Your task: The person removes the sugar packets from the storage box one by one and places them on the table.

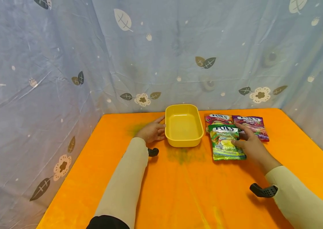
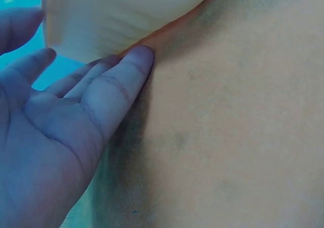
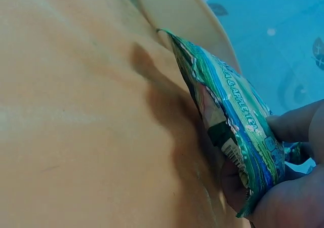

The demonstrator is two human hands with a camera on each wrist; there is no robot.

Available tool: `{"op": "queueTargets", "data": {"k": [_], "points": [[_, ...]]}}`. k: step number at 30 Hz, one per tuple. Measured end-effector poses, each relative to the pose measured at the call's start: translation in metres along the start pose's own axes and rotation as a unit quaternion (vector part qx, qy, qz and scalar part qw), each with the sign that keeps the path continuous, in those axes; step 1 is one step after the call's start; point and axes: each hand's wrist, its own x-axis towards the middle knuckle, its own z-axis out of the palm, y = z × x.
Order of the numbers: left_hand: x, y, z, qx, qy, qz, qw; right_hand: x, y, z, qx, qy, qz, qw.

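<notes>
My right hand (image 1: 254, 149) grips the right side of a green Fox's candy bag (image 1: 225, 144), fingers behind it and thumb on its front. In the right wrist view, the bag (image 3: 238, 104) is tilted and casts a shadow on the tabletop. On the other side, my left hand (image 1: 151, 131) has its fingers extended against the left wall of a yellow plastic container (image 1: 185, 143). Fingertips (image 2: 142, 55) meet the lower edge of the container wall (image 2: 111, 20) in the left wrist view. Nothing lies inside the container.
Behind the green bag lie a red Fox's fruit candy bag (image 1: 217, 118), partly covered, and a purple Fox's berries bag (image 1: 253, 125). An orange cloth (image 1: 178, 187) covers the table. Blue leaf-patterned curtains (image 1: 175, 57) hang at the back and sides.
</notes>
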Motion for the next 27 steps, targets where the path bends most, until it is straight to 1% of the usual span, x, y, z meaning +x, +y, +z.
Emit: {"op": "queueTargets", "data": {"k": [5,8,13,18,21,24,26,27], "points": [[0.001,0.000,0.000,0.003,0.002,-0.007,1.0000,-0.004,0.003,0.002,-0.005,-0.028,0.012,1.000],[0.001,0.000,0.001,0.004,0.004,-0.010,0.9999,-0.005,0.003,0.005,-0.029,-0.027,0.006,0.999],[-0.001,0.003,0.004,0.010,0.010,-0.008,0.9999,-0.005,0.001,0.011,-0.086,0.010,-0.025,0.996],[-0.002,0.002,0.002,0.033,0.006,0.002,0.9994,-0.006,-0.005,0.014,-0.156,0.069,-0.043,0.984],[-0.001,-0.001,0.001,0.058,0.014,0.020,0.9980,-0.006,-0.012,0.012,-0.176,0.102,-0.055,0.978],[-0.003,-0.004,0.001,0.102,0.036,0.050,0.9929,-0.001,-0.023,0.010,-0.185,0.119,-0.081,0.972],[-0.004,-0.004,0.001,0.150,0.056,0.069,0.9847,0.006,-0.033,0.010,-0.197,0.122,-0.102,0.967],[-0.005,-0.002,0.001,0.179,0.066,0.078,0.9785,0.009,-0.040,0.011,-0.208,0.122,-0.111,0.964]]}}
